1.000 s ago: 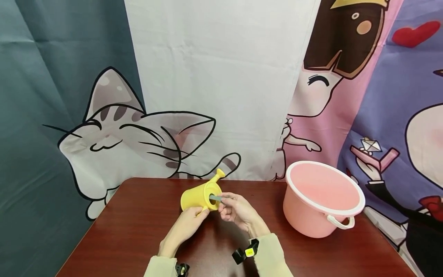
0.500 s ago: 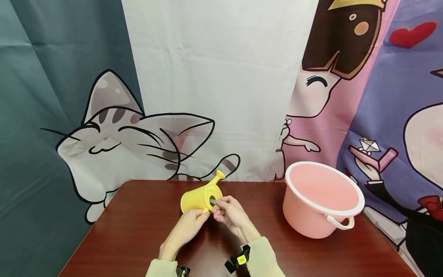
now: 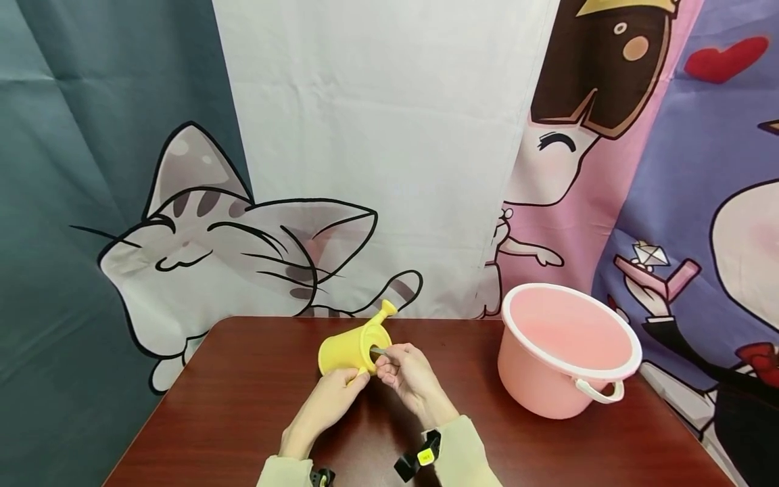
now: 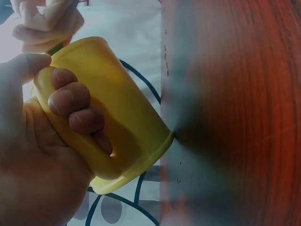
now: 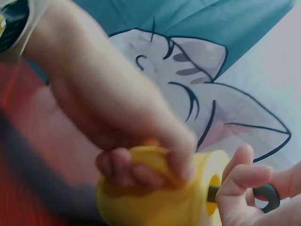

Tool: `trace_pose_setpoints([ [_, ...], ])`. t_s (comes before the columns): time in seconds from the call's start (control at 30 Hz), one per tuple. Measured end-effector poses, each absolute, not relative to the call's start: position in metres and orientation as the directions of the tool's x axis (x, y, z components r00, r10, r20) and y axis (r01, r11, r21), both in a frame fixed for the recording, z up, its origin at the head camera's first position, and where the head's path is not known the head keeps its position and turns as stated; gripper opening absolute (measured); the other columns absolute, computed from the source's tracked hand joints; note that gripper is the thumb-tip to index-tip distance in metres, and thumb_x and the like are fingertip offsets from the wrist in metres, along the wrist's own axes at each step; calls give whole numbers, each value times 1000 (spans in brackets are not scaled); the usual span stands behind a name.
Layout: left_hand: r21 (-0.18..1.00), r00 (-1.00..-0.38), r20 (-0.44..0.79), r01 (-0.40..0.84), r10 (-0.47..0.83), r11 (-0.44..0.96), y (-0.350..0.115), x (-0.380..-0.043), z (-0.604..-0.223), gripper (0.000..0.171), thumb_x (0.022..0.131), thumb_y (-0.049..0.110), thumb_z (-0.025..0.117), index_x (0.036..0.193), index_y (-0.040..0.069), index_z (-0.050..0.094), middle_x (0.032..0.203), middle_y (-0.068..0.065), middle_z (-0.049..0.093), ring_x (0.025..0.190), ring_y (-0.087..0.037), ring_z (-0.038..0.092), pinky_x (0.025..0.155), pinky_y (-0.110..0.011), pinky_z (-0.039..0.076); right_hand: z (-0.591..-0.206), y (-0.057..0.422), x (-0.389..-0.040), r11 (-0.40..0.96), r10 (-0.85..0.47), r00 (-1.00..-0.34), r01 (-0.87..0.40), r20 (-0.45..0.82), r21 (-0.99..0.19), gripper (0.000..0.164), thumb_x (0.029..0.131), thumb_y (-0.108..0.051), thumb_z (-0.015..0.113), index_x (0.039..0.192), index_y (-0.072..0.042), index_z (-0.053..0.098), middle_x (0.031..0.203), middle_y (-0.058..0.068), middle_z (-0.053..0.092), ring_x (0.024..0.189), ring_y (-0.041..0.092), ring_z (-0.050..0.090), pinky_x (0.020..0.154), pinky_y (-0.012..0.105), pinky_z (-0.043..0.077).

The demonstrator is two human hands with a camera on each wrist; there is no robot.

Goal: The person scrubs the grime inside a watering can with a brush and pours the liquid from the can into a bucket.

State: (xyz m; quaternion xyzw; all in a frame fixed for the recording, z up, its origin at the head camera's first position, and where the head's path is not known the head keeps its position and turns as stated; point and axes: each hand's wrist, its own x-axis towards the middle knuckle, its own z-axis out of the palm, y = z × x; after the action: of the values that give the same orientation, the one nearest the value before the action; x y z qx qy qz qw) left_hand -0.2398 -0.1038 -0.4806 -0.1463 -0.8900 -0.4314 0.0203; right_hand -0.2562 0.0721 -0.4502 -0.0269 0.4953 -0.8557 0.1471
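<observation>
A yellow toy watering can [image 3: 341,353] is tilted over the table, its mouth facing right and its spout [image 3: 382,312] pointing up to the right. My left hand [image 3: 325,404] grips the can's handle, and in the left wrist view its curled fingers [image 4: 70,99] go through the handle loop. My right hand [image 3: 415,384] pinches a slim grey-green tool with a ring-shaped end [image 5: 274,196], close by the can's mouth. The tool's shaft [image 5: 213,193] passes into the round opening. Its far end is hidden inside the can.
To the right on the brown wooden table [image 3: 231,419] stands a pink bucket [image 3: 541,389] with a white rim and handle. A curtain printed with a cartoon cat [image 3: 201,270] and figures hangs behind the table's back edge.
My right hand has moved left, closer to the watering can, and less of the grey-green tool shows outside the opening. My left hand and the can have stayed nearly still.
</observation>
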Motion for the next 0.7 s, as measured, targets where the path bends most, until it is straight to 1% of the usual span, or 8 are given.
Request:
trace_pose_setpoints([
  [0.1,761,-955,175,286,240,582,-103,-240,-481,40,99,35,55,64,17,45,58,10,33,52,-5,31,51,-23,29,-444,75,-254,-485,-284,-954,233,-100,-843,8,101,-1,39,103,5,44,70,6,61,55,9,55,52,17,43],
  [0.33,779,-959,154,265,236,569,-105,-240,-484,42,99,37,55,65,17,45,58,9,34,51,-5,32,50,-23,30,-435,79,-250,-513,-315,-941,276,-121,-813,23,100,-1,38,115,16,42,72,6,62,57,10,58,55,17,45],
  [0.43,797,-964,143,247,224,552,-107,-241,-484,42,99,39,54,66,16,46,58,8,35,52,-6,32,51,-23,30,-433,81,-250,-513,-336,-936,280,-110,-811,24,100,-1,38,114,18,44,71,5,62,56,10,58,54,17,44],
  [0.5,804,-966,138,238,219,544,-108,-241,-485,42,99,39,54,66,16,46,59,8,35,52,-6,33,51,-23,30,-433,82,-250,-507,-344,-933,277,-103,-816,22,99,0,39,112,16,46,70,5,62,56,10,57,53,18,44],
  [0.57,809,-967,136,234,216,539,-109,-241,-485,42,99,40,54,66,15,46,59,8,35,52,-6,32,51,-23,30,-432,83,-250,-498,-340,-935,269,-100,-824,18,98,-1,41,109,13,47,69,5,62,55,10,57,53,18,44],
  [0.63,809,-966,139,237,217,538,-109,-242,-484,42,99,40,54,66,15,46,59,8,35,53,-6,32,51,-23,29,-432,83,-250,-489,-314,-945,246,-95,-837,15,97,-2,44,108,8,46,70,5,62,55,11,57,52,19,45],
  [0.7,807,-966,144,241,216,540,-108,-242,-484,42,99,40,54,66,15,46,59,8,35,53,-6,32,51,-23,29,-433,82,-251,-458,-283,-956,208,-80,-864,16,97,-4,45,110,5,44,71,7,62,55,11,58,53,19,46],
])
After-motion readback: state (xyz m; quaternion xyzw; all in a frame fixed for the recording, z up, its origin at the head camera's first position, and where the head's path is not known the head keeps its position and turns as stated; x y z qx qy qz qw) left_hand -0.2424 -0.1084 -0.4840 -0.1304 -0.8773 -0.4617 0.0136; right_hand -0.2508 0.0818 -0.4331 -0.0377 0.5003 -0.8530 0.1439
